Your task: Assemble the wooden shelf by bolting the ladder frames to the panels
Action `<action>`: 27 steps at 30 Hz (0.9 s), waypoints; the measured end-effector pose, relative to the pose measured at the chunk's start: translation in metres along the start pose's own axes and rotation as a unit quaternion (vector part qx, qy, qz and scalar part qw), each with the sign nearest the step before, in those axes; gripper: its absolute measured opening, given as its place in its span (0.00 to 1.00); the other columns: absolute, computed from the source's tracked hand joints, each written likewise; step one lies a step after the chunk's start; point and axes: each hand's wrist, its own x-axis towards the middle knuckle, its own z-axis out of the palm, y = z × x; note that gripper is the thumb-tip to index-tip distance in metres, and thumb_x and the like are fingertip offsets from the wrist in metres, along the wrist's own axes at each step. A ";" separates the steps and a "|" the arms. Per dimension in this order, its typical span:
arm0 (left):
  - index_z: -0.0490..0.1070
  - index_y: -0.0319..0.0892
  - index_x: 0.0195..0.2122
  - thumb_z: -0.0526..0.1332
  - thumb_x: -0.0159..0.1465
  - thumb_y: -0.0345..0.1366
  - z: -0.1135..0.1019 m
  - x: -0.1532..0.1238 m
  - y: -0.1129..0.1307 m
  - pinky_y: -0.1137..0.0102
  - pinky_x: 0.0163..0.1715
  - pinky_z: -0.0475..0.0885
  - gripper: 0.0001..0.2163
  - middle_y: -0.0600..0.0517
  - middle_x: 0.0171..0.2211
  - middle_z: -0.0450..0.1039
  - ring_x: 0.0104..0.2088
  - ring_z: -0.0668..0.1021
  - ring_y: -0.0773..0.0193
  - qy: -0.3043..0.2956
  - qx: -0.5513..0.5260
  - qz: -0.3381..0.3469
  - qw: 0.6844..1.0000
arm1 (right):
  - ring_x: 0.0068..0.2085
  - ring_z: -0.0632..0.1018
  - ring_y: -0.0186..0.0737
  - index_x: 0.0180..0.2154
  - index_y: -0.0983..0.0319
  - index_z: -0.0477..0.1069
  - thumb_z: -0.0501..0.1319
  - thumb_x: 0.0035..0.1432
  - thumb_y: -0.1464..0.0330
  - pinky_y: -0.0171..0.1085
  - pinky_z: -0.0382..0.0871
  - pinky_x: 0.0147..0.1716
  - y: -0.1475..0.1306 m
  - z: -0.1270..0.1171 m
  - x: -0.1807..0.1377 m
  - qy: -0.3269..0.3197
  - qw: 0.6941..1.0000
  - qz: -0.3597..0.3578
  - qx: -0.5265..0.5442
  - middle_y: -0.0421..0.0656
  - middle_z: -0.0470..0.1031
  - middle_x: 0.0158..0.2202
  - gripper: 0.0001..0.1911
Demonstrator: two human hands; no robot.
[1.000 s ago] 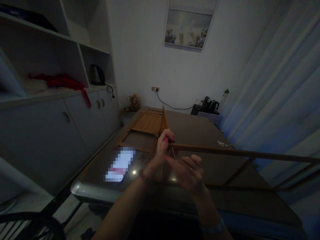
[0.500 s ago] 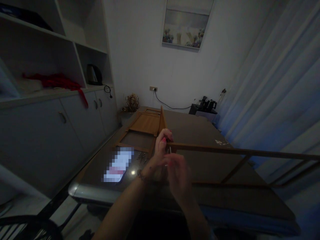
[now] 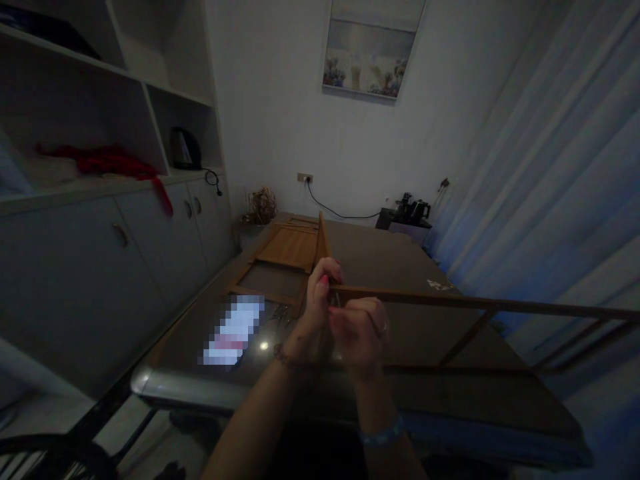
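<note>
My left hand (image 3: 319, 293) is closed around the near corner of a brown wooden frame (image 3: 425, 295). The frame stands on its edge and stretches to the right, with crossbars between its rails. Close beside that corner, my right hand (image 3: 359, 331) pinches a thin metal rod (image 3: 337, 300), its lower end hidden by the fingers. A narrow wooden panel (image 3: 322, 235) rises just beyond my left hand. Left of it lies a flat slatted wooden piece (image 3: 287, 247) with an open frame at its near end. Several small metal screws (image 3: 280, 312) are scattered left of my wrist.
A phone with a blurred screen (image 3: 234, 331) lies near the front left of the brown-topped table (image 3: 185, 373). White cabinets (image 3: 150, 233) line the left side, a curtain (image 3: 565, 180) the right. A black chair (image 3: 50, 443) stands at the lower left.
My right hand has turned about the rod, and its blue wristband now shows. My left hand keeps its hold on the frame corner. The view has shifted slightly.
</note>
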 end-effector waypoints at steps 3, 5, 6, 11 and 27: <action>0.62 0.43 0.26 0.49 0.63 0.50 0.000 0.000 0.002 0.66 0.42 0.62 0.17 0.56 0.22 0.59 0.27 0.65 0.67 0.004 0.001 0.000 1.000 | 0.28 0.70 0.33 0.41 0.61 0.67 0.57 0.62 0.71 0.35 0.67 0.29 -0.009 0.012 -0.003 0.054 0.995 0.076 0.040 0.39 0.69 0.28 0.05; 0.62 0.43 0.25 0.49 0.63 0.50 0.001 0.001 0.003 0.66 0.42 0.62 0.17 0.56 0.22 0.59 0.26 0.65 0.67 0.006 -0.001 0.003 1.000 | 0.29 0.72 0.33 0.48 0.61 0.65 0.57 0.62 0.72 0.35 0.68 0.30 -0.014 0.015 -0.006 0.086 0.991 0.103 0.025 0.40 0.71 0.31 0.12; 0.62 0.43 0.25 0.49 0.63 0.50 0.001 0.001 0.004 0.66 0.43 0.62 0.17 0.56 0.22 0.59 0.26 0.64 0.67 0.008 -0.002 0.003 1.000 | 0.29 0.73 0.33 0.50 0.61 0.64 0.56 0.62 0.73 0.35 0.69 0.31 -0.016 0.015 -0.008 0.092 0.989 0.115 0.012 0.41 0.72 0.33 0.14; 0.61 0.43 0.25 0.49 0.63 0.49 0.003 0.001 0.006 0.66 0.43 0.62 0.16 0.57 0.22 0.58 0.25 0.64 0.67 0.019 -0.003 -0.007 1.000 | 0.28 0.74 0.30 0.48 0.59 0.65 0.55 0.62 0.76 0.33 0.70 0.29 -0.022 0.005 -0.013 0.062 0.983 0.171 0.011 0.39 0.74 0.34 0.14; 0.60 0.43 0.25 0.48 0.62 0.53 0.001 0.001 0.004 0.64 0.43 0.63 0.19 0.57 0.21 0.58 0.25 0.64 0.67 0.011 0.011 -0.018 1.000 | 0.36 0.72 0.36 0.39 0.58 0.69 0.59 0.63 0.67 0.38 0.67 0.39 -0.008 -0.013 -0.022 -0.003 0.996 0.043 -0.083 0.39 0.73 0.31 0.03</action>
